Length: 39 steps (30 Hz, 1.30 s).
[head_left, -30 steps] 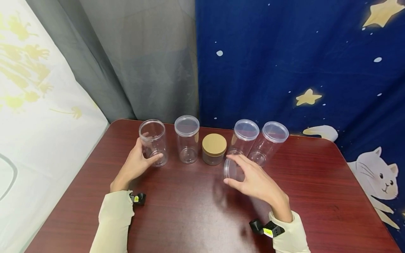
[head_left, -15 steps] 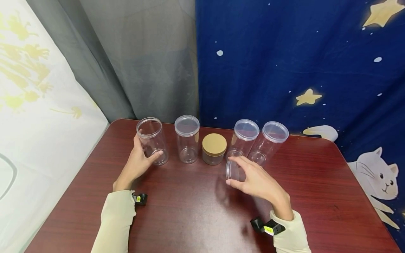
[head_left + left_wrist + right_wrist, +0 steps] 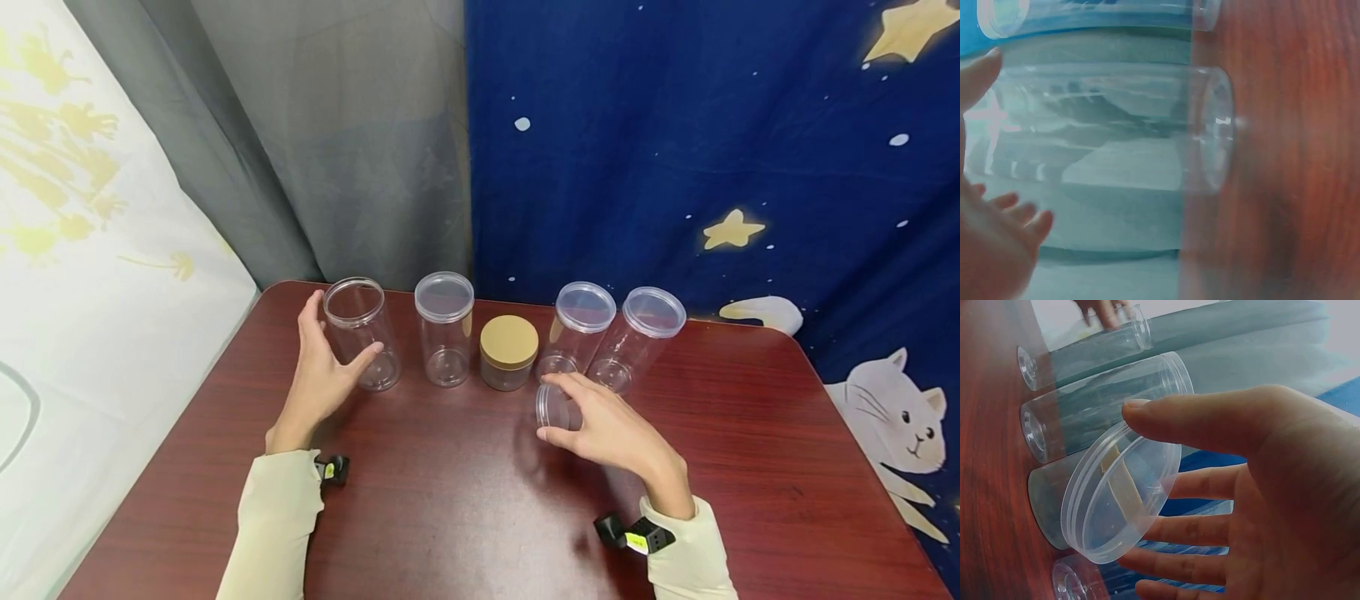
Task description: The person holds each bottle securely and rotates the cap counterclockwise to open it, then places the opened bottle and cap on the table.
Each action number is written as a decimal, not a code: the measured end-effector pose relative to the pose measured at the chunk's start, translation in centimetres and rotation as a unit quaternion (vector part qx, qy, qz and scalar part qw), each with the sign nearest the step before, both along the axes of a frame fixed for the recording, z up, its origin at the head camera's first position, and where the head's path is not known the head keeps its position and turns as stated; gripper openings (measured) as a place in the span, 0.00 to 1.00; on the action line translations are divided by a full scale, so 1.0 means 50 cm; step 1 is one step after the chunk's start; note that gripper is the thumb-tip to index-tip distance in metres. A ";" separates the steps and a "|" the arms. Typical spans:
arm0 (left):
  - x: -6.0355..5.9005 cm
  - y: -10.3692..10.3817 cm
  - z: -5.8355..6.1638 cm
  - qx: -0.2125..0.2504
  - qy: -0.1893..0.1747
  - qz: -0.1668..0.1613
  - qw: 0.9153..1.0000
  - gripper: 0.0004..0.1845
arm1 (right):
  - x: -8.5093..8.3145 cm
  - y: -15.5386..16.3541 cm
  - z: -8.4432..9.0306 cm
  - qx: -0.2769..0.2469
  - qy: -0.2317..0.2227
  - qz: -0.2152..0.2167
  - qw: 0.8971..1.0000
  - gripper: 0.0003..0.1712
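Observation:
A tall clear plastic jar point(image 3: 358, 337) without a lid stands upright at the left end of a row of jars. Spread around its near left side is my left hand point(image 3: 318, 379), thumb and fingers parted; in the left wrist view the fingers point(image 3: 1038, 228) appear clear of the jar wall. My right hand point(image 3: 615, 429) pinches a clear screw lid point(image 3: 1125, 494) by its rim between thumb and fingertips. It holds the lid on edge above the table, in front of the short gold-lidded jar point(image 3: 509, 354) and a lidded tall jar.
One lidded clear jar point(image 3: 444, 329) stands right of the lidless one. Two more, a middle-right jar point(image 3: 583, 312) and a far-right jar point(image 3: 651, 317), stand close together. The row sits near the back edge of the brown table point(image 3: 435, 508), against a curtain point(image 3: 360, 167).
The lidless jar has shifted slightly left and back, then come to rest. My left fingers have let go and spread away from it. The right hand with the lid moved slightly right.

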State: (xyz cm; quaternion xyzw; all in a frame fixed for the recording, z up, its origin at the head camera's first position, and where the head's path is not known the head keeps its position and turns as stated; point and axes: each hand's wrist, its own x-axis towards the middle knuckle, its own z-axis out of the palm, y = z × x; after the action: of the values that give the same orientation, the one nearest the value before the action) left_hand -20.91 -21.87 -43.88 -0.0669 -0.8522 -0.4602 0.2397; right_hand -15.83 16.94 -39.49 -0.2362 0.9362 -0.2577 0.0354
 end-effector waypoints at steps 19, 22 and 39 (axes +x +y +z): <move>0.033 0.107 0.081 -0.005 0.298 0.104 0.949 0.29 | -0.011 0.005 -0.013 0.020 -0.019 -0.002 1.000 0.39; 0.033 0.126 0.078 0.003 0.324 0.094 0.941 0.25 | -0.011 0.004 -0.015 0.021 -0.022 -0.002 1.000 0.39; 0.043 0.163 0.051 -0.048 0.220 0.016 0.974 0.24 | -0.015 0.011 -0.021 0.021 -0.032 0.003 0.999 0.39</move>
State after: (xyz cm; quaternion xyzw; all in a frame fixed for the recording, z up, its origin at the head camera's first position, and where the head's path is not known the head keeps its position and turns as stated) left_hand -18.75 -13.71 -41.34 -0.1644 -0.8006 -0.3887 0.4254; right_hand -16.57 17.48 -40.52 -0.2301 0.9391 -0.2452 0.0709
